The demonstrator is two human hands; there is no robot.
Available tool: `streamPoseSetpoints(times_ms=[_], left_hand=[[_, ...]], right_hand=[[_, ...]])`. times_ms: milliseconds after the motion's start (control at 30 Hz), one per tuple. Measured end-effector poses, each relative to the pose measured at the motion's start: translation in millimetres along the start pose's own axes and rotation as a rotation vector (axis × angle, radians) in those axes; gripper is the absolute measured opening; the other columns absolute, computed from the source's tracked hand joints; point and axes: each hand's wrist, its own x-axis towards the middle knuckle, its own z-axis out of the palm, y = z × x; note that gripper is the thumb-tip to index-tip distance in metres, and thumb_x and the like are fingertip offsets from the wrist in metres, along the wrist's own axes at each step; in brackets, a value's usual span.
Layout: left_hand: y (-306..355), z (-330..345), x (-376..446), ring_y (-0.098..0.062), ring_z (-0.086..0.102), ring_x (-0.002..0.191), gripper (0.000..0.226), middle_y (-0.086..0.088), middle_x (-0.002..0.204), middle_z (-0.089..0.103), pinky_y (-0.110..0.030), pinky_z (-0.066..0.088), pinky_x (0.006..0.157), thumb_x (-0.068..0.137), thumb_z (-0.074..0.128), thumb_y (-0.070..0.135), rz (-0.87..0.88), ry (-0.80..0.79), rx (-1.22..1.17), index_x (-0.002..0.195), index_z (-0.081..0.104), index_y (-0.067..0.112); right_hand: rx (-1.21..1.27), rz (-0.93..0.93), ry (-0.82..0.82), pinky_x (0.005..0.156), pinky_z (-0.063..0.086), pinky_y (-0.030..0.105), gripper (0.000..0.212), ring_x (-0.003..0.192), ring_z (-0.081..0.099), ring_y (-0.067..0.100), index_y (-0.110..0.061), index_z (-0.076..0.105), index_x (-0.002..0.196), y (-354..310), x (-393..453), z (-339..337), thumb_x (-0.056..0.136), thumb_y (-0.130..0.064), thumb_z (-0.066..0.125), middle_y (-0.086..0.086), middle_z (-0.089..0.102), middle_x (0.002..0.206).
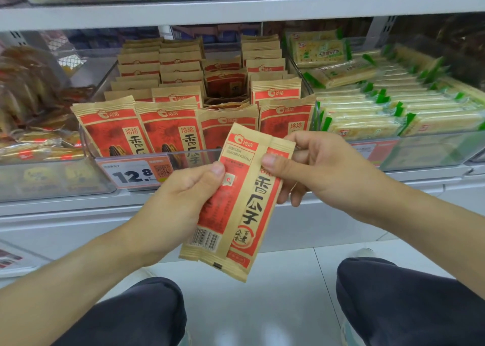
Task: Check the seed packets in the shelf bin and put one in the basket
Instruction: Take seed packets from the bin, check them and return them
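I hold a red and tan seed packet (236, 204) in front of the shelf, its back side with the barcode facing me. My left hand (181, 201) pinches its left edge with thumb on top. My right hand (309, 169) pinches its upper right part between thumb and fingers. Behind it stands a clear shelf bin (157, 154) filled with several rows of the same seed packets (168, 127), upright. No basket is in view.
A price tag reading 12.8 (136, 173) hangs on the bin front. A bin of green-edged cracker packs (393, 109) sits to the right, brown snack bags (29, 104) to the left. A shelf board (236, 9) runs above. My knees (406, 293) show below over white floor.
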Motion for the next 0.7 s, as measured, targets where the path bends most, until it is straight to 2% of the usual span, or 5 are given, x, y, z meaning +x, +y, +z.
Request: streamPoseSetpoints(times_ms=[167, 300, 467, 567, 700], left_hand=[[-4, -3, 5, -0.019, 0.075, 0.087, 0.027, -0.009, 0.098, 0.078, -0.022, 0.058, 0.067, 0.098, 0.051, 0.017, 0.037, 0.025, 0.044, 0.123, 0.063, 0.019], [-4, 2, 4, -0.010, 0.072, 0.099, 0.042, 0.005, 0.109, 0.074, -0.022, 0.058, 0.078, 0.103, 0.046, 0.006, 0.134, 0.064, 0.196, 0.132, 0.055, 0.034], [-5, 2, 4, -0.002, 0.064, 0.106, 0.023, 0.020, 0.106, 0.063, -0.023, 0.051, 0.087, 0.092, 0.055, 0.054, 0.169, 0.056, 0.337, 0.111, 0.062, 0.066], [-5, 2, 3, 0.002, 0.060, 0.100, 0.037, 0.024, 0.097, 0.055, -0.027, 0.054, 0.082, 0.080, 0.053, 0.074, 0.179, 0.057, 0.489, 0.111, 0.060, 0.056], [-5, 1, 3, 0.000, 0.059, 0.098, 0.040, 0.023, 0.097, 0.054, -0.025, 0.051, 0.082, 0.085, 0.042, 0.073, 0.208, 0.098, 0.573, 0.112, 0.060, 0.048]], right_hand=[[-0.052, -0.048, -0.025, 0.053, 0.052, 0.032, 0.017, 0.055, 0.068, 0.022, -0.007, 0.056, 0.088, 0, -1, 1, 0.096, -0.018, 0.065, 0.011, 0.078, 0.079], [-0.071, -0.063, -0.040, 0.052, 0.053, 0.033, 0.018, 0.055, 0.069, 0.022, -0.009, 0.054, 0.084, 1, -1, 5, 0.096, -0.017, 0.066, 0.013, 0.078, 0.079], [-0.079, -0.094, -0.080, 0.055, 0.056, 0.033, 0.029, 0.060, 0.073, 0.025, -0.009, 0.058, 0.087, 0, -2, 10, 0.084, -0.036, 0.066, 0.017, 0.077, 0.078], [-0.063, -0.118, -0.128, 0.059, 0.057, 0.034, 0.032, 0.068, 0.076, 0.029, -0.008, 0.060, 0.090, 1, -4, 12, 0.084, -0.039, 0.063, 0.016, 0.077, 0.078], [-0.047, -0.124, -0.164, 0.062, 0.058, 0.035, 0.031, 0.072, 0.077, 0.029, -0.007, 0.058, 0.090, 0, -6, 12, 0.085, -0.038, 0.062, 0.015, 0.078, 0.084]])
